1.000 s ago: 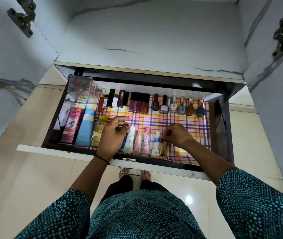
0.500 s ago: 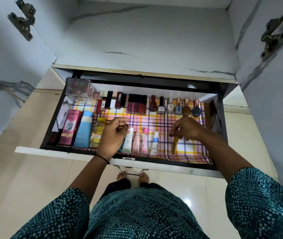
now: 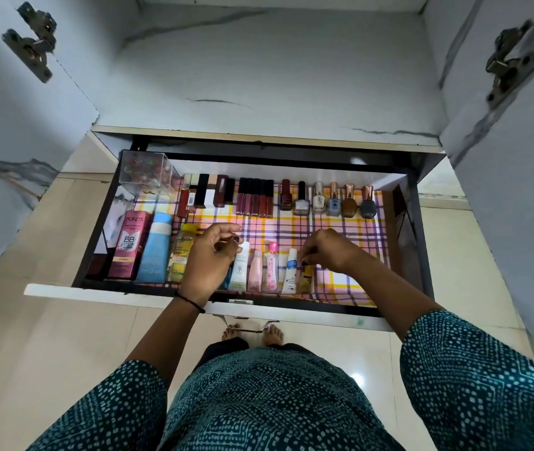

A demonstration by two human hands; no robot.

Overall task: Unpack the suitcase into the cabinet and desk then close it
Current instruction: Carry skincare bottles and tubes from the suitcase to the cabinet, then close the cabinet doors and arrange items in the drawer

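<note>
The open drawer [image 3: 122, 293] has a plaid liner [image 3: 324, 229] and holds cosmetics. My right hand [image 3: 327, 252] pinches the top of a small yellow tube [image 3: 307, 281], which stands at the right end of the front row beside a white-and-blue tube [image 3: 290, 271]. That row also has a pink bottle [image 3: 271, 268], a pale pink tube [image 3: 254, 271] and a white tube [image 3: 239, 271]. My left hand [image 3: 210, 258] hovers at the row's left end with loosely curled fingers by the white tube's cap; it partly hides a blue item. No suitcase is in view.
A Pond's box [image 3: 129, 242], a blue bottle [image 3: 156, 245] and a yellow bottle [image 3: 181, 252] stand at front left. Lipsticks [image 3: 252, 200], nail polishes [image 3: 334, 201] and a clear box [image 3: 145, 170] line the back. Open cabinet doors [image 3: 15, 125] flank the shelf [image 3: 259, 76].
My right hand carried the yellow tube out to the right of the drawer, then brought it back left against the white-and-blue tube. My left hand has stayed in place.
</note>
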